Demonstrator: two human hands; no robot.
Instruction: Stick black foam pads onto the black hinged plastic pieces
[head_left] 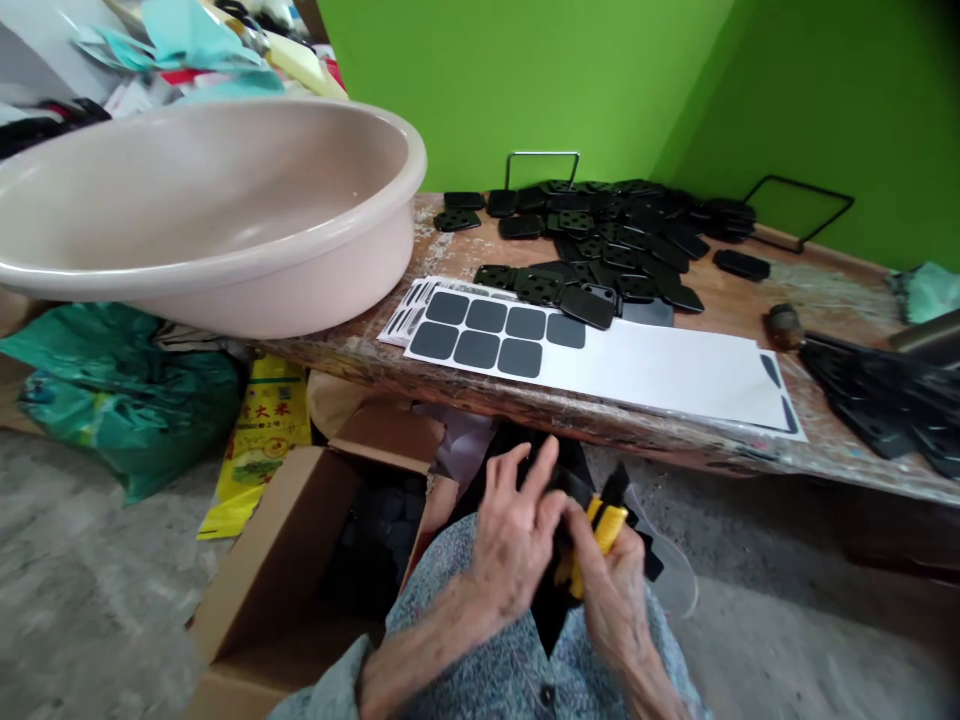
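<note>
Low over my lap, in front of the bench edge, my left hand [514,525] has its fingers bent around a small black plate [571,488], which they partly cover. Close on its right, my right hand [615,580] is closed on a yellow-and-black utility knife [606,525]; a dark tip sticks out at its upper end. The right thumb lies against the handle, pointing to the plate. On the bench above, a white sticker sheet [675,365] carries several dark grey rounded squares [475,349] at its left end.
Many black plates [600,225] are heaped at the back of the bench [832,300], with more black parts [892,390] at right. A big pale pink basin [300,270] overhangs the left end. Below stand an open cardboard box [262,560] with dark pieces and a green bag [127,400].
</note>
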